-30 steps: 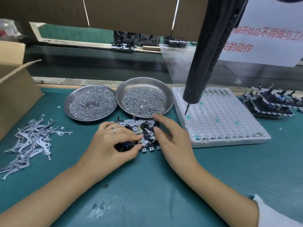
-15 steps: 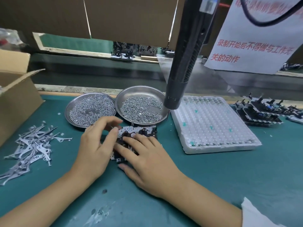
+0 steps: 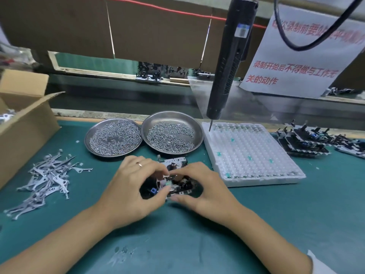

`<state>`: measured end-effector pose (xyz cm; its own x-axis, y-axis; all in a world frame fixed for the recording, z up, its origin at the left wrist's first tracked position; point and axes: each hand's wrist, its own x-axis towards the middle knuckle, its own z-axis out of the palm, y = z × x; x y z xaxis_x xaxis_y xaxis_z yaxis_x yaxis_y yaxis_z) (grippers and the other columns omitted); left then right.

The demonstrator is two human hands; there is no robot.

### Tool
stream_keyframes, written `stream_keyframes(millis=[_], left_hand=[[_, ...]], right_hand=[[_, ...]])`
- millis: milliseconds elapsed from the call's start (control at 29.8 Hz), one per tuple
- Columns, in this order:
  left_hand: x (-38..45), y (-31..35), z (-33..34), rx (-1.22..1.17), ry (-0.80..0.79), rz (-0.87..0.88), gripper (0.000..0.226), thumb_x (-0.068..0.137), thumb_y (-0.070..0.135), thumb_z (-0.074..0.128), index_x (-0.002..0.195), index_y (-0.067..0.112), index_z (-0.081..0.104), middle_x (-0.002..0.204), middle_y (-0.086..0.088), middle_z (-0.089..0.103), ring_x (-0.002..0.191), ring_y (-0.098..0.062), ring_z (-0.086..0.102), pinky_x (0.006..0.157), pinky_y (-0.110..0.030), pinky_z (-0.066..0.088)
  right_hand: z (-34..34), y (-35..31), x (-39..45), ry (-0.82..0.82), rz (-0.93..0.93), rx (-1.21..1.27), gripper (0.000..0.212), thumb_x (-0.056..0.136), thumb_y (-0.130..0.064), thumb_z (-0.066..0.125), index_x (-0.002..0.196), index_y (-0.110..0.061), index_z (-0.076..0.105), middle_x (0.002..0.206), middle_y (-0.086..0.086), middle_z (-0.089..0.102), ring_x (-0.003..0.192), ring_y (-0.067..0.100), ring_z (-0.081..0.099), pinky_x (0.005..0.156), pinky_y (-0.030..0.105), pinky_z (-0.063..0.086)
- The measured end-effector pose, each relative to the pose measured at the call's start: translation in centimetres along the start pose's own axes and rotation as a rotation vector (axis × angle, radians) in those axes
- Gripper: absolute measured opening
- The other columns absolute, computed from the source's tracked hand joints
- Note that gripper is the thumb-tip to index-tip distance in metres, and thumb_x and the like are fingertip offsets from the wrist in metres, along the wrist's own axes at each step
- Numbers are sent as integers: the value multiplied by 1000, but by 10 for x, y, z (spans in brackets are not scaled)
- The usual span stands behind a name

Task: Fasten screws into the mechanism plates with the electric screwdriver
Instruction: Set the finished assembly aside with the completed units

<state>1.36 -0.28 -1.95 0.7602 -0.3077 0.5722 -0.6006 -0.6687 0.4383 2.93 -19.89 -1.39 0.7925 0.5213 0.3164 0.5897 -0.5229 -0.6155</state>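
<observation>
Here, at lower centre on the green desk (image 3: 296,214), left hand (image 3: 130,186) and right hand (image 3: 205,190) pinch the mechanism plate (image 3: 174,176); loose parts could slip before the hanging electric screwdriver (image 3: 229,62) is fetched.

my hands (image 3: 130,186) (image 3: 205,190) meet on the plate (image 3: 175,165). just beyond them sit two dishes (image 3: 89,135) (image 3: 197,125) of screws. the tray (image 3: 256,155) lies to the right, the screwdriver (image 3: 231,62) hanging above its far corner. levers (image 3: 47,178) lie left.
</observation>
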Motion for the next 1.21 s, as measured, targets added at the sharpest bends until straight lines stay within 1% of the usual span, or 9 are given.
stream_keyframes(millis=[67,201,336,604,705,872,1007,1107,1208], left_hand=[[-2,-1,1,29,-70,-10,30,74,41,58,91,18,65,79,15,59,77,-8,52,81,-32,39],[-1,-3,1,2,-102,-34,28,71,40,58,90,19,64,79,19,56,77,-5,49,76,-28,40],[1,-5,2,18,-112,-19,27,71,39,60,89,19,64,80,24,51,77,-3,47,75,-26,39],[1,-4,3,18,-108,-55,25,69,40,60,84,21,63,76,19,57,71,-8,53,74,-27,40],[1,-3,4,5,-109,-94,25,67,42,60,82,22,63,75,18,58,71,-7,54,77,-25,40],[0,1,6,-25,-77,-139,25,64,42,58,80,24,63,73,18,57,69,-3,50,72,-23,39],[-1,1,6,-26,-77,-144,25,64,42,57,81,25,61,73,23,54,69,-2,49,72,-22,39],[-1,0,7,1,-72,-128,24,65,42,58,83,26,61,73,23,55,68,-2,50,74,-26,40],[-1,1,9,-3,-53,-152,24,65,43,58,82,27,61,73,20,58,68,-3,51,74,-26,40]], right_hand=[[1,-3,3,-45,32,68,52,74,-25,81,122,-22,60,99,-8,60,99,10,50,92,27,41],[6,-6,12,-130,53,-5,58,76,-25,79,128,-29,53,96,-13,54,97,6,44,96,36,38],[7,-5,11,-126,72,8,63,78,-25,78,133,-27,47,94,-15,50,98,6,44,97,34,37],[7,-5,11,-127,36,-15,62,81,-22,75,135,-23,46,95,-10,52,98,11,44,96,35,38],[8,-5,11,-134,40,-16,58,81,-22,75,133,-22,49,94,-9,53,97,11,44,94,34,38],[9,-3,12,-127,49,7,55,79,-22,76,129,-21,52,93,-9,54,96,10,44,93,34,38],[11,-3,7,-87,36,35,59,78,-22,77,130,-23,51,93,-12,52,97,10,45,91,33,42],[13,-2,5,-58,43,40,63,77,-22,78,132,-23,49,91,-13,51,98,9,45,91,28,41],[13,-3,6,-43,56,27,60,76,-20,78,130,-21,52,87,-19,49,97,9,45,89,26,40]])
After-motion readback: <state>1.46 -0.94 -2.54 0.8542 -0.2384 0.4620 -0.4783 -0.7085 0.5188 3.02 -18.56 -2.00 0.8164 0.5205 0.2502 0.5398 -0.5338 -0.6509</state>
